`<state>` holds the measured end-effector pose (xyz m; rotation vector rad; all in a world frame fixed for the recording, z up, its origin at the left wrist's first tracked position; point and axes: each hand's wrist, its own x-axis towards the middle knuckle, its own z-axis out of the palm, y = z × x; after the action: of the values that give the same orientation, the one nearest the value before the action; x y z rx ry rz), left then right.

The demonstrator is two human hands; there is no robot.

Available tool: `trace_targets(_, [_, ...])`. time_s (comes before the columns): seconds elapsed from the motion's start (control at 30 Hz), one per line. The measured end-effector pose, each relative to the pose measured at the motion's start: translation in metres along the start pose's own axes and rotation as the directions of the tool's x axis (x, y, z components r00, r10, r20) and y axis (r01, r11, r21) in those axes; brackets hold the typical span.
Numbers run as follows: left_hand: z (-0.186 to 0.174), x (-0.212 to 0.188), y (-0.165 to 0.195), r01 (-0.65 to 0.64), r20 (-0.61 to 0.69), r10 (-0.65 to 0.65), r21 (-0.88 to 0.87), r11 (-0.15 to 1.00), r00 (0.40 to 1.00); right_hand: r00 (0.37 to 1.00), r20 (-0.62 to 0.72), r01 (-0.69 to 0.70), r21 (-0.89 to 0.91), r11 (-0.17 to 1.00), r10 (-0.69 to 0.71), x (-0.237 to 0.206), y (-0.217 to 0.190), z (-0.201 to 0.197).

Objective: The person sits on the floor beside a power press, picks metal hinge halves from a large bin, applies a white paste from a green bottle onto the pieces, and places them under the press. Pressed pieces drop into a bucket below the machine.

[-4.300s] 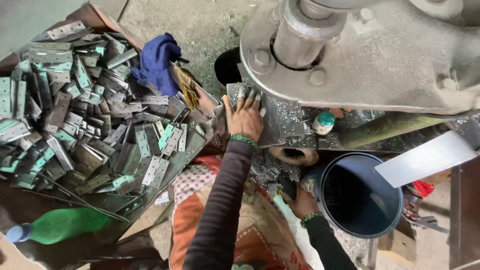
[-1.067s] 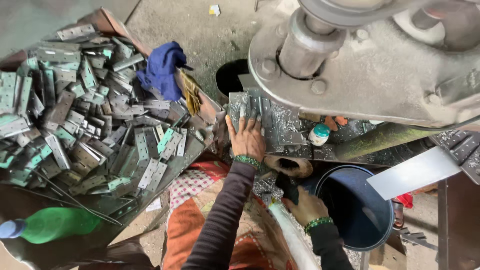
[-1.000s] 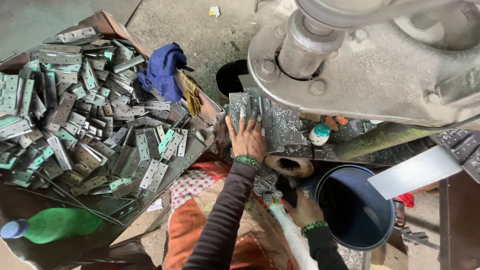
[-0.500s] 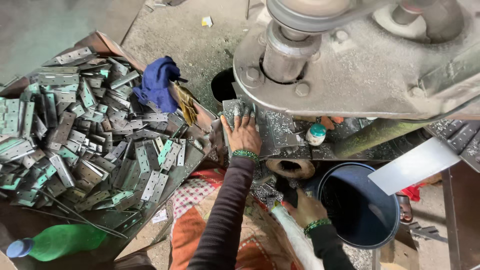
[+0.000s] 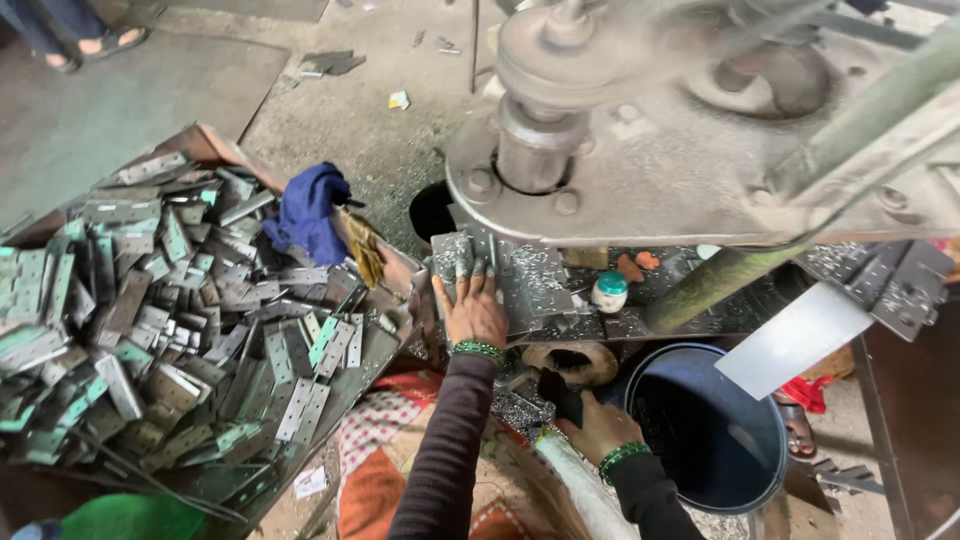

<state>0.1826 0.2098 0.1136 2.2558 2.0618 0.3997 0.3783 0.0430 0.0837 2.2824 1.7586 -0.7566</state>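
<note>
Concrete floor (image 5: 330,120) lies beyond a heavy grey press (image 5: 700,130), and we look down on our two hands under it. Our left hand (image 5: 472,310) lies flat, fingers (image 5: 462,272) spread, on a metal hinge plate (image 5: 455,262) resting on the press bed (image 5: 560,300). Our right hand (image 5: 598,425) is lower, curled round a dark handle (image 5: 565,395) just beside a blue bucket (image 5: 700,430). A wooden tray (image 5: 215,150) to the left is heaped with hinges (image 5: 170,310), with a blue cloth (image 5: 305,210) at its far edge.
</note>
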Motion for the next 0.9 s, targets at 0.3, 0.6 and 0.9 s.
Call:
trace_targets(0.3, [-0.009,0.008,0.005,0.062,0.159,-0.071,0.063,0.996,0.985,0.989,-0.149,-0.003,-0.053,0.999,-0.005,0.009,0.007,0.055])
trace_targets(0.6, [-0.008,-0.007,0.001,0.006,-0.018,-0.006,-0.016,1.0,1.0,0.998,-0.059,0.024,-0.001,1.0,-0.024,-0.001,0.002,0.003])
trace_targets(0.9, [-0.014,0.004,0.001,0.033,-0.015,-0.034,-0.062,0.998,0.999,0.998,-0.055,0.032,-0.003,0.999,-0.032,0.013,0.0,0.054])
